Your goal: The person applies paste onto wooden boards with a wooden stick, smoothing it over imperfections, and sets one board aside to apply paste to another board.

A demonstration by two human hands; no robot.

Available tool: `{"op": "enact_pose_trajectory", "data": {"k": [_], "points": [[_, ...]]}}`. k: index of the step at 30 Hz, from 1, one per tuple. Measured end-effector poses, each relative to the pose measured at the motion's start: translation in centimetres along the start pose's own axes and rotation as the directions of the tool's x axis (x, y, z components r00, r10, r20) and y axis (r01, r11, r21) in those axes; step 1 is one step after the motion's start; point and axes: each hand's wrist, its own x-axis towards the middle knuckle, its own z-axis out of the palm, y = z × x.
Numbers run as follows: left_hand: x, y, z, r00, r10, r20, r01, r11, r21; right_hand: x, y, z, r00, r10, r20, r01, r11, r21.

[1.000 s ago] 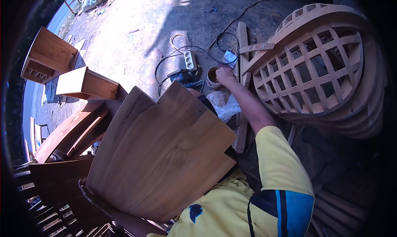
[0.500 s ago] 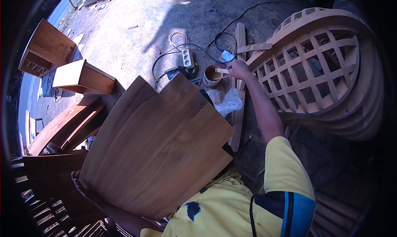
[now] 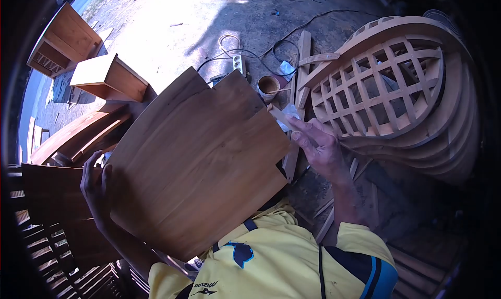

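A large brown wooden panel with notched corners lies tilted in front of my body. My left hand grips its left edge, thumb on the face. Between the thumb and fingers of my right hand is a small flat wooden stick, its tip close to the panel's upper right edge. Beyond that edge stands a tub of brown paste with a thin stick resting in it. A clear plastic bag lies behind the held stick, partly hidden.
A curved wooden lattice frame stands at the right, near wooden beams. A power strip and cables lie on the floor. Wooden cabinets and curved boards are at the left, above a slatted surface.
My right hand has come back from the tub to the panel's edge with the flat stick. The panel has shifted upward in view, and my left hand's thumb now shows on its face.
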Motion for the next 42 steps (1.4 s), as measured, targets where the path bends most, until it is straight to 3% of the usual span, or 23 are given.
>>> {"op": "enact_pose_trajectory", "data": {"k": [2, 4, 9, 11, 15, 19, 22, 25, 28, 30, 33, 36, 39, 42], "points": [[0.0, 0.2, 0.8, 0.999, 0.048, 0.019, -0.049, 0.998, 0.031, -0.8, -2.1, 0.7, 0.997, 0.064, 0.037, -0.057, 0.983, -0.177], [-0.2, 0.0, 1.3, 0.986, -0.147, 0.077, 0.145, 0.989, 0.023, -1.0, -2.5, 1.9, 0.998, 0.044, 0.039, -0.034, 0.974, -0.224], [-0.8, 0.2, 1.6, 0.979, -0.199, 0.047, 0.199, 0.98, -0.003, -1.1, -2.4, 3.5, 0.997, 0.047, 0.054, -0.02, 0.911, -0.413], [-0.8, 0.7, 1.6, 0.994, -0.11, -0.021, 0.112, 0.988, 0.106, -0.9, -3.1, 2.1, 0.994, 0.063, 0.091, -0.02, 0.911, -0.411], [-0.7, 0.8, 1.6, 0.993, -0.116, 0.015, 0.115, 0.992, 0.044, 0.4, -4.4, 2.1, 0.988, 0.09, 0.122, -0.025, 0.891, -0.454], [-1.0, 0.6, 1.6, 0.993, -0.117, -0.008, 0.117, 0.986, 0.117, 0.4, -4.6, 1.5, 0.988, 0.065, 0.142, 0.009, 0.884, -0.467], [-0.8, 1.1, 1.6, 0.994, -0.111, -0.015, 0.112, 0.986, 0.122, 0.8, -5.4, 1.1, 0.97, 0.161, 0.181, -0.055, 0.873, -0.485], [-0.9, 1.5, 1.7, 0.991, -0.137, 0.0, 0.135, 0.983, 0.127, 0.5, -4.6, 2.1, 0.991, 0.061, 0.122, 0.007, 0.871, -0.492], [-0.8, 1.4, 1.4, 0.989, -0.147, -0.01, 0.147, 0.981, 0.129, 0.3, -5.2, 1.4, 0.968, 0.173, 0.182, -0.083, 0.904, -0.42], [-0.7, 1.6, 1.5, 0.989, -0.146, 0.004, 0.145, 0.982, 0.12, 0.2, -4.9, 1.9, 0.991, 0.039, 0.131, 0.015, 0.923, -0.385], [-0.7, 2.1, 1.3, 0.973, -0.232, 0.021, 0.227, 0.966, 0.126, -0.5, -4.4, 4.0, 0.987, 0.051, 0.152, 0.028, 0.878, -0.477], [-0.8, 1.7, 1.5, 0.986, -0.168, 0.01, 0.166, 0.979, 0.123, -1.2, -5.2, 2.3, 0.962, 0.102, 0.252, 0.005, 0.92, -0.391], [-0.8, 1.6, 1.9, 0.983, -0.181, -0.03, 0.183, 0.98, 0.073, -0.4, -5.4, 3.3, 0.99, 0.022, 0.14, 0.033, 0.923, -0.383], [-0.8, 1.1, 1.6, 0.982, -0.188, -0.02, 0.189, 0.977, 0.095, -1.2, -4.8, 4.5, 0.983, -0.007, 0.184, 0.093, 0.881, -0.465]]}}
